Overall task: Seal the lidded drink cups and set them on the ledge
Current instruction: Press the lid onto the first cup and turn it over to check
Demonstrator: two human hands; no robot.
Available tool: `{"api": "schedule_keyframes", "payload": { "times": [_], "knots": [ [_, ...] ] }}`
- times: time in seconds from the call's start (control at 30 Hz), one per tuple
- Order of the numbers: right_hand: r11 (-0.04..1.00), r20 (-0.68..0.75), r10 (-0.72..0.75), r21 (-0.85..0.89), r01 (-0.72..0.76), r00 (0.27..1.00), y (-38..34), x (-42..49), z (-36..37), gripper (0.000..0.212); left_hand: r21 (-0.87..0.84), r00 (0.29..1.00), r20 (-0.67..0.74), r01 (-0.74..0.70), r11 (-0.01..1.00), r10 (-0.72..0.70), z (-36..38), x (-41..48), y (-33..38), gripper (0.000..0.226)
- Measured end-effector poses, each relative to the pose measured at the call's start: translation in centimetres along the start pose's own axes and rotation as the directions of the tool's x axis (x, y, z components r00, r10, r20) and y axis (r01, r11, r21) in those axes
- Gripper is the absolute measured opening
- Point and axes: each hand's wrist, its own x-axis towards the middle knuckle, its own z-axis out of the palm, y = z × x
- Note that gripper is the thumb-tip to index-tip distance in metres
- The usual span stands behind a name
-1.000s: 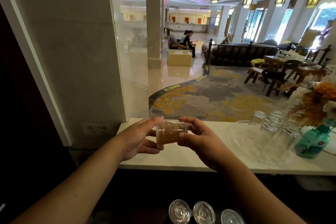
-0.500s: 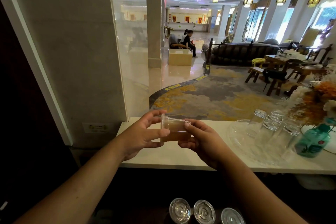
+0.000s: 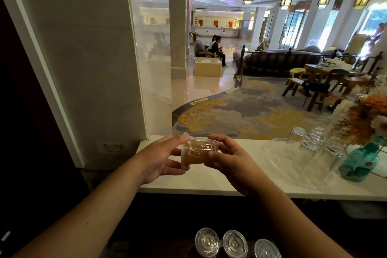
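Note:
A clear plastic drink cup [image 3: 196, 152] with brownish liquid lies on its side in the air, a little above the white ledge [image 3: 209, 182]. My left hand [image 3: 161, 159] grips its wide lidded end and my right hand [image 3: 226, 156] grips the narrow bottom end. Three more lidded cups [image 3: 233, 244] stand in the dark area below the ledge, at the bottom of the view, seen from above.
On the ledge's right part stands a clear tray [image 3: 278, 159] with several upturned glasses [image 3: 312, 140], a teal bottle [image 3: 359, 162] and a bunch of dried flowers [image 3: 364, 117]. A marble pillar [image 3: 83, 58] borders the left. Beyond the ledge lies a lobby with seated persons.
Both hands have turned the cup between them; it tilted and came back to lying sideways, shifted slightly. The cups below have not moved.

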Motion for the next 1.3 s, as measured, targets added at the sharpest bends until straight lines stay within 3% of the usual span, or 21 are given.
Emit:
{"api": "schedule_keyframes", "payload": {
  "times": [0.1, 0.37, 0.7, 0.8, 0.9, 1.0, 1.13, 1.3],
  "knots": [
    [0.995, -0.008, 0.061, 0.075, -0.060, 0.998, -0.5, -0.3, 0.3, 0.040, -0.036, 0.997, 0.035, -0.070, 0.997, 0.072, -0.2, -0.3, -0.2, 0.036],
    [0.993, -0.047, 0.086, 0.088, -0.081, 0.995, -0.6, 0.1, 0.3, 0.033, -0.059, 0.972, 0.114, -0.198, 0.978, 0.204, -0.6, 0.2, -1.1, 0.063],
    [0.994, -0.015, -0.013, 0.105, 0.014, 1.000, 0.3, 0.3, 0.0, 0.038, -0.023, 0.999, -0.023, -0.042, 0.999, 0.041, -0.5, 0.6, -0.6, 0.059],
    [0.997, -0.007, -0.042, 0.066, 0.042, 0.999, 0.6, 0.3, -0.1, 0.043, -0.010, 1.000, -0.012, 0.017, 1.000, -0.017, -0.3, 0.5, -0.5, 0.063],
    [0.998, -0.006, -0.056, 0.014, 0.056, 0.998, 0.6, 0.3, -0.1, 0.046, 0.001, 0.999, 0.001, 0.045, 0.999, -0.045, -0.1, 0.3, -0.3, 0.052],
    [0.999, -0.002, -0.033, 0.019, 0.033, 0.999, 0.3, 0.2, -0.1, 0.046, -0.012, 1.000, 0.012, 0.008, 1.000, -0.008, -0.1, 0.1, -0.2, 0.046],
    [0.998, -0.018, 0.026, 0.064, -0.025, 1.000, -0.5, -0.2, 0.1, 0.036, -0.065, 0.996, 0.044, -0.071, 0.995, 0.074, -0.5, 0.1, -0.4, 0.065],
    [0.995, -0.058, 0.071, 0.073, -0.067, 0.996, -0.7, 0.0, 0.5, 0.036, -0.096, 0.979, 0.112, -0.157, 0.983, 0.168, -0.6, 0.2, -0.8, 0.069]
  ]
}}
